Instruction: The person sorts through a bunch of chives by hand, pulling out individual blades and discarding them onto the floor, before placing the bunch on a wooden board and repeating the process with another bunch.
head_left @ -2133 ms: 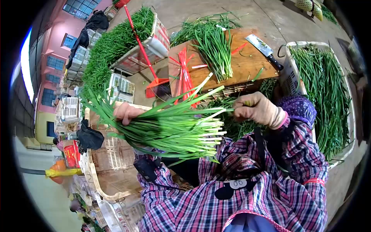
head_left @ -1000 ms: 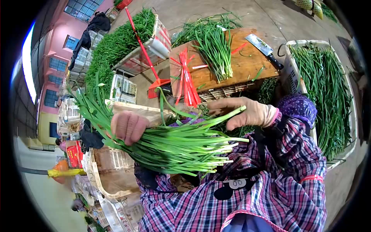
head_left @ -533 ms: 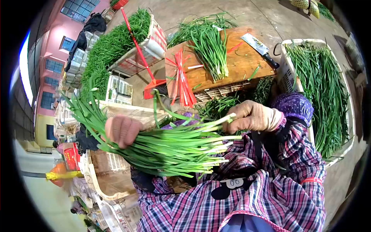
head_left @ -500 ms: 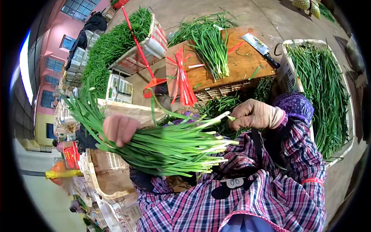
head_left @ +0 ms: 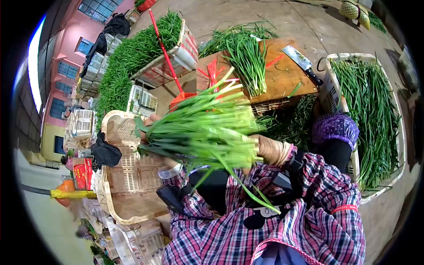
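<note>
A large loose bunch of garlic chives hangs across in front of me, leaves to the left and pale stem ends to the right, blurred by motion. My left hand is wrapped round the leafy part; its fingers are partly covered by leaves. At the stem ends is my right hand, in a tan glove and touching them, with its fingers hidden behind the stems. One long leaf droops below the bunch toward my plaid apron. Another garlic chive bunch lies on the wooden board, beside red ties and a cleaver.
A crate full of greens stands at the right, another heaped crate at the back left. An open plastic basket sits left of my lap. A red long-handled dustpan stands behind the bunch. Loose greens lie under the board.
The bunch has shifted up and its stem ends have spread. My right hand has gone from pinching single stems to the stem ends of the bunch. My left hand is lower and more hidden.
</note>
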Action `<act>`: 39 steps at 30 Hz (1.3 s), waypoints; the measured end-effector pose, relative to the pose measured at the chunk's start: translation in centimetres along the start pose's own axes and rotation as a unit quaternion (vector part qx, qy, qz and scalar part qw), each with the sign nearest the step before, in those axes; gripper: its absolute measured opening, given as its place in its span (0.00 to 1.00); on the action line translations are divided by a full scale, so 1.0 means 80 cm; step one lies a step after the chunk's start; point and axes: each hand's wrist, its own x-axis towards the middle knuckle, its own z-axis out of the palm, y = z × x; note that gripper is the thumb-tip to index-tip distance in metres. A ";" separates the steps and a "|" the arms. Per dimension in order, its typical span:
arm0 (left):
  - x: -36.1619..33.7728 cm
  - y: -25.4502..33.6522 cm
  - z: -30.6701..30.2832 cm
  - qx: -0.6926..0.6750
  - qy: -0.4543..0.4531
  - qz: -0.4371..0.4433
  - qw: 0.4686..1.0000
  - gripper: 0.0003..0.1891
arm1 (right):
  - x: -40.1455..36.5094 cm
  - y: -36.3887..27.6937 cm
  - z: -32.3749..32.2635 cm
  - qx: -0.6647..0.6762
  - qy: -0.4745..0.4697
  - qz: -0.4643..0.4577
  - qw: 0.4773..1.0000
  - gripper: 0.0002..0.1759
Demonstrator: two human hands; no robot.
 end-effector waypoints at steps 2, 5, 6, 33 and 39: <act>-0.013 -0.006 0.005 -0.754 -0.021 -0.178 0.631 0.17 | -0.008 0.002 0.003 0.020 -0.050 0.020 0.998 0.24; -0.013 -0.042 0.014 -0.755 -0.108 -0.144 0.630 0.20 | -0.030 -0.019 0.015 0.022 0.021 0.058 0.998 0.24; -0.013 -0.062 0.033 -0.775 -0.003 -0.204 0.598 0.24 | -0.036 -0.022 0.015 -0.014 0.024 0.047 0.999 0.23; 0.028 -0.002 0.036 -0.714 0.135 -0.408 0.553 0.22 | 0.021 -0.058 -0.007 -0.241 0.297 -0.041 0.923 0.19; 0.041 0.000 0.023 -0.698 0.137 -0.323 0.625 0.27 | -0.048 -0.047 -0.017 -0.360 0.159 0.027 0.919 0.10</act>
